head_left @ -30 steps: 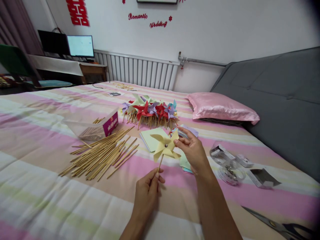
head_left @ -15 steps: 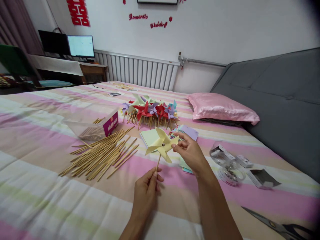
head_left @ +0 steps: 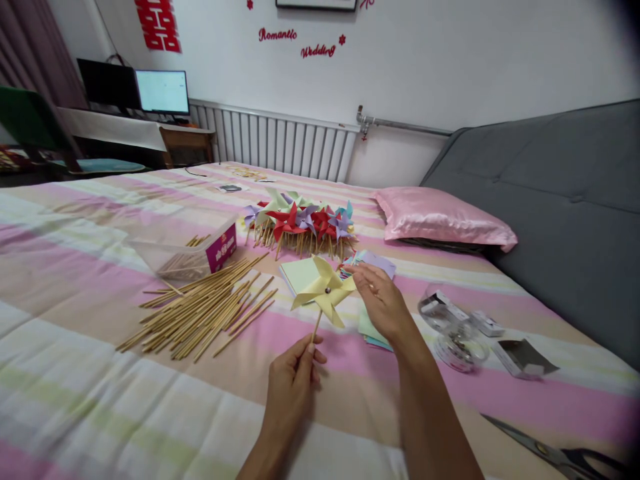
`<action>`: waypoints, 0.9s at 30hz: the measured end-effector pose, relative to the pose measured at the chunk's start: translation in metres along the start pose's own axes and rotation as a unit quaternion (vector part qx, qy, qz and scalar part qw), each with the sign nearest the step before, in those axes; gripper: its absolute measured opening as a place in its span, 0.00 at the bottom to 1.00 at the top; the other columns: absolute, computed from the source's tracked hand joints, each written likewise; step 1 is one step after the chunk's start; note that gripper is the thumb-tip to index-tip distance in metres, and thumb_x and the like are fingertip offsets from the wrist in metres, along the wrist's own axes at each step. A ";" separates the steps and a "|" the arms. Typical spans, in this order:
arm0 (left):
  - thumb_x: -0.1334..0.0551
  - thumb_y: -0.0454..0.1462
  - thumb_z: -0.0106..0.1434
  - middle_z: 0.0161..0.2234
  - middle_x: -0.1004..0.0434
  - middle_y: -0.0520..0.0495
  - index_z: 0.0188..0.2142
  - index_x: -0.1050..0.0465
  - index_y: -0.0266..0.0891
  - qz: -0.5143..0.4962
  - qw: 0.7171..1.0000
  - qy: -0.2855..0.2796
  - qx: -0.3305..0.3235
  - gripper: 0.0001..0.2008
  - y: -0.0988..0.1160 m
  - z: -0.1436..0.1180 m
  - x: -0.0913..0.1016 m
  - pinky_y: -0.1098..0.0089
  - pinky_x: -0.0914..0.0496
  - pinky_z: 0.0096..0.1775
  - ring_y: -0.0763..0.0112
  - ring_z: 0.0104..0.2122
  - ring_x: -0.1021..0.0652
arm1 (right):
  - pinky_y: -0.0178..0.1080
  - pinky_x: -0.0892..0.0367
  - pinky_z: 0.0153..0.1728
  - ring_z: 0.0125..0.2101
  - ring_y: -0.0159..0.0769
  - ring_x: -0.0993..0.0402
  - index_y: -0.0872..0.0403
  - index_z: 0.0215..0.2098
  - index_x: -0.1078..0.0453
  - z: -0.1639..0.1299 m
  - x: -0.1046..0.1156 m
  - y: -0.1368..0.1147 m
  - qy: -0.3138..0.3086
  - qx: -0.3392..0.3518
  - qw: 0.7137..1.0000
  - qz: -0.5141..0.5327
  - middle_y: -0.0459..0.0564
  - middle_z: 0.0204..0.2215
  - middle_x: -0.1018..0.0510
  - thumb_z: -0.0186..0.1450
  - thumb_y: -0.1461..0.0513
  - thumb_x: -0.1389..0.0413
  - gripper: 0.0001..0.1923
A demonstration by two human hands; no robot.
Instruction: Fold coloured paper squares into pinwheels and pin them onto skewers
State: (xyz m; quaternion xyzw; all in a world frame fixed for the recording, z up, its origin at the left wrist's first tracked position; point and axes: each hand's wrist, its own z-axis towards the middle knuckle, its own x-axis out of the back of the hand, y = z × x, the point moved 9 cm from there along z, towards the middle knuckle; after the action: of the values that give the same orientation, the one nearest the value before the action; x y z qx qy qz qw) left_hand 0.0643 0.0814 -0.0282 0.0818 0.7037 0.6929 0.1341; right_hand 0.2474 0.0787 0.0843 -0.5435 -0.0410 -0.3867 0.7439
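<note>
**Yellow pinwheel held up over a striped bed**

A person's left hand [head_left: 293,383] pinched the wooden stick of a yellow paper pinwheel [head_left: 324,291] between closed fingers [head_left: 306,352], holding it upright above a pink-and-cream striped bed [head_left: 75,373]. The right hand [head_left: 383,300] hovered just beside the pinwheel's right-hand blade, its fingers loosely curled and part open; whether the fingertips touched the paper could not be told. Behind the pinwheel lay a stack of coloured paper squares [head_left: 300,273]. To the left, a loose heap of wooden sticks [head_left: 200,310] spread across the cover beside a clear box [head_left: 193,253] with a purple label. Farther back stood a bunch of finished pinwheels [head_left: 300,223] in red, purple, green and blue. A pink pillow [head_left: 443,217] rested near the grey headboard [head_left: 560,200], and scissors [head_left: 555,453] lay at the lower right.
</note>
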 end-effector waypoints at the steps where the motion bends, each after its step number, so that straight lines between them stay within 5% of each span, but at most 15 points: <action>1: 0.42 0.45 0.59 0.26 0.27 0.47 0.39 0.26 0.32 0.002 1.000 -0.001 0.000 0.18 0.000 0.000 0.000 0.74 0.35 0.22 0.78 0.17 0.33 | 0.49 0.42 0.53 0.55 0.46 0.39 0.50 0.46 0.26 0.000 -0.001 -0.001 0.001 0.004 1.000 -0.023 0.58 0.51 0.31 0.65 0.51 0.54 0.21; 12: 0.43 0.45 0.61 0.26 0.28 0.48 0.41 0.27 0.33 0.007 1.000 0.005 -0.001 0.18 -0.002 0.000 0.002 0.75 0.36 0.22 0.79 0.18 0.34 | 0.48 0.43 0.54 0.55 0.46 0.36 0.53 0.42 0.24 -0.007 -0.012 -0.012 -0.063 0.021 0.986 -0.152 0.59 0.52 0.29 0.68 0.55 0.57 0.21; 20: 0.43 0.47 0.60 0.27 0.27 0.47 0.42 0.28 0.33 -0.029 0.999 0.014 0.012 0.20 -0.009 0.002 0.006 0.75 0.36 0.21 0.79 0.18 0.33 | 0.41 0.36 0.42 0.38 0.40 0.27 0.54 0.29 0.27 -0.026 -0.039 -0.043 -0.210 0.079 0.967 -0.119 0.52 0.34 0.21 0.69 0.58 0.57 0.19; 24: 0.42 0.47 0.60 0.27 0.27 0.48 0.42 0.28 0.33 -0.031 0.999 0.011 0.013 0.19 -0.008 0.002 0.006 0.75 0.36 0.21 0.79 0.18 0.34 | 0.42 0.35 0.42 0.45 0.44 0.28 0.53 0.44 0.28 -0.023 -0.026 -0.032 -0.152 0.007 0.985 -0.079 0.55 0.44 0.23 0.65 0.55 0.51 0.15; 27: 0.42 0.46 0.60 0.27 0.27 0.48 0.41 0.27 0.33 -0.025 0.999 0.005 0.020 0.19 -0.007 0.001 0.003 0.75 0.37 0.21 0.79 0.17 0.34 | 0.43 0.32 0.40 0.44 0.44 0.27 0.52 0.58 0.39 -0.017 -0.005 -0.018 -0.049 -0.050 0.997 -0.022 0.57 0.48 0.25 0.62 0.54 0.46 0.27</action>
State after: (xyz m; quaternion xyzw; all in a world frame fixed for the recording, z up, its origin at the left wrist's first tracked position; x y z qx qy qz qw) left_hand 0.0625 0.0834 -0.0355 0.0639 0.7201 0.6753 0.1461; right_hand 0.2267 0.0650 0.0892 -0.5974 -0.0697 -0.3777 0.7040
